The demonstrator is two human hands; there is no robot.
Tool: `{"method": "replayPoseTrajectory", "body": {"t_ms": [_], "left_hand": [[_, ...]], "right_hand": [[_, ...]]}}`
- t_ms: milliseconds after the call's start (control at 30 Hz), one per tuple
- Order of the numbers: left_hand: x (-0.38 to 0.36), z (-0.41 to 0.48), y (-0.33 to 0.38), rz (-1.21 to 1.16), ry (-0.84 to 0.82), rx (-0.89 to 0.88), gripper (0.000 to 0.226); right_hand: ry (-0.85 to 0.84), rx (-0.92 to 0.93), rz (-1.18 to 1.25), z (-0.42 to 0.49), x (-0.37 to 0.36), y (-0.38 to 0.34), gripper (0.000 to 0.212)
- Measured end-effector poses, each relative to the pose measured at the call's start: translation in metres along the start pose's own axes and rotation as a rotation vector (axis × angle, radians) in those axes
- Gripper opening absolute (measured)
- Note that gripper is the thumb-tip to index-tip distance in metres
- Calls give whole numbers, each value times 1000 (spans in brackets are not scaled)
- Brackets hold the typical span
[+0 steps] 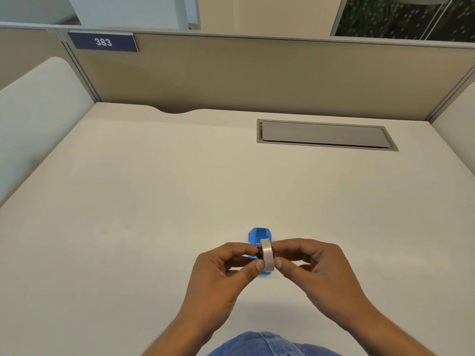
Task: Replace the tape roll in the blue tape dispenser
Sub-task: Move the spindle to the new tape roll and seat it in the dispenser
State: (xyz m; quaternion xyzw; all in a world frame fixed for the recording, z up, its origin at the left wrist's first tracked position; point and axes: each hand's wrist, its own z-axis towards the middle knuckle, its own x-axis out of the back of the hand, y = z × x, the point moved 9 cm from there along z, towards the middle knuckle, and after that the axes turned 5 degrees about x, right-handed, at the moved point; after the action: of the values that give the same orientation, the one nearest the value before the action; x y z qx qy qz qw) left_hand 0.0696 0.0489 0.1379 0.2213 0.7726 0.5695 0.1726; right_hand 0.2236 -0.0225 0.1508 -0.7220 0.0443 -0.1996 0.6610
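A small blue tape dispenser (259, 235) lies on the cream desk (154, 201), partly hidden behind my fingers. Just above it I hold a clear tape roll (267, 255) on edge, with a black hub (259, 253) sticking out of its left side. My left hand (226, 268) pinches the hub side with thumb and forefinger. From the other side, my right hand (313, 265) pinches the roll the same way. The two hands meet over the near end of the dispenser.
A grey cable-access flap (323, 134) is set into the desk at the back right. Beige partition walls (231, 73) close off the back and sides, with a plate reading 383 (102, 42). My blue jeans (267, 345) show at the bottom edge.
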Motion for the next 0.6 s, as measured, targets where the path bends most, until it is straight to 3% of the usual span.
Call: {"method": "replayPoseTrajectory", "body": {"t_ms": [600], "left_hand": [[0,60,-29,286,17,62,16]], "right_hand": [[6,-220,130,39,0,57,14]]}}
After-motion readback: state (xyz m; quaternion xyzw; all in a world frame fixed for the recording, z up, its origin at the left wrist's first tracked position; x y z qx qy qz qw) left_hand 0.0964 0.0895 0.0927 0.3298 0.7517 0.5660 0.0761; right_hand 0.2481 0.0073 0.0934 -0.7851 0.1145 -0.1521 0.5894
